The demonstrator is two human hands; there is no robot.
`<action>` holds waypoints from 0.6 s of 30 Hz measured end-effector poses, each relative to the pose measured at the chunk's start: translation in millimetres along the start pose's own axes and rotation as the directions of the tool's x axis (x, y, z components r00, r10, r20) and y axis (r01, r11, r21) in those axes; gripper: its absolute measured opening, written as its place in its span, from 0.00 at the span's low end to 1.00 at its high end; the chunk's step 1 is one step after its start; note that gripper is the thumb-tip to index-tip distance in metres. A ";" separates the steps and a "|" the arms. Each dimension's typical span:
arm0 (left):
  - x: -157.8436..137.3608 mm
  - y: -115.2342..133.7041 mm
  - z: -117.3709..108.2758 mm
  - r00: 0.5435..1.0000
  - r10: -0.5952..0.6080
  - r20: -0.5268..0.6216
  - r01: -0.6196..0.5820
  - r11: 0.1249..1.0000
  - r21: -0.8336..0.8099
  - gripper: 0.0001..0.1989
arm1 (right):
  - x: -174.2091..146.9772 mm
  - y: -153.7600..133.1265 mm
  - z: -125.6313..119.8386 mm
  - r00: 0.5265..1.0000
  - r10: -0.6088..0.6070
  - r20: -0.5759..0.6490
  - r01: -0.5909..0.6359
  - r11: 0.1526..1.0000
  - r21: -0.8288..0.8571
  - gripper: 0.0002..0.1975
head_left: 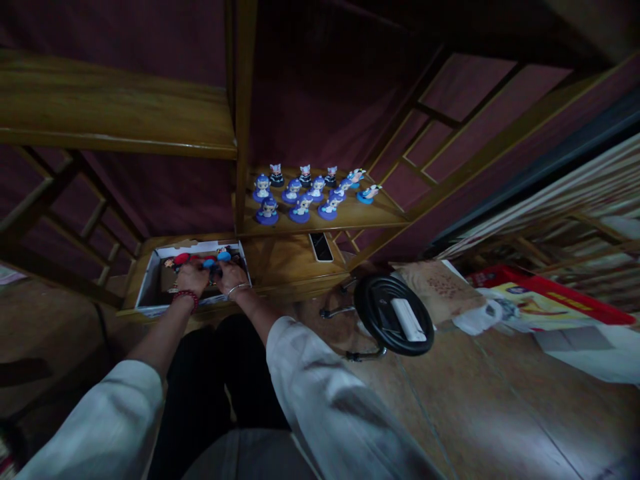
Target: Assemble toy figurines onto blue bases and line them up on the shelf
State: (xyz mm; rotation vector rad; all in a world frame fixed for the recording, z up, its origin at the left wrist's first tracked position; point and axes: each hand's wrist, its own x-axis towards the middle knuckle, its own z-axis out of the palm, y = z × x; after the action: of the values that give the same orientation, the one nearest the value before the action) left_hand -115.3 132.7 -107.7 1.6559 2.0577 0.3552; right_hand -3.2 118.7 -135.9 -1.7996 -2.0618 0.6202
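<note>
Both hands reach into a white box (150, 280) on the low shelf. The left hand (193, 277) and right hand (231, 275) rest curled over small figurines (223, 255); whether either actually grips one is unclear in the dim light.

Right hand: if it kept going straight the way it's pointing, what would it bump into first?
Probably the small figures in the white box, which the right hand already reaches; beyond them, the box's far wall. Depth is unclear.
</note>
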 end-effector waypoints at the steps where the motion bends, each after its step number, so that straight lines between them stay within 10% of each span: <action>1: -3.0 2.6 1.0 1.000 -0.011 0.004 0.011 1.000 -0.017 0.17 | -1.1 -0.5 -1.5 1.000 -0.003 0.002 0.003 1.000 0.004 0.19; 18: -14.5 -0.9 5.7 1.000 0.010 -0.005 -0.010 0.997 -0.079 0.16 | 1.7 0.2 1.0 0.995 -0.078 0.056 0.077 0.997 0.017 0.22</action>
State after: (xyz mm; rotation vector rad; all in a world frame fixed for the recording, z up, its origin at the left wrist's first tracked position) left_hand -110.9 117.9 -110.2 1.6201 2.0130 0.4382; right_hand -3.8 120.2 -136.9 -1.7037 -2.1474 0.6700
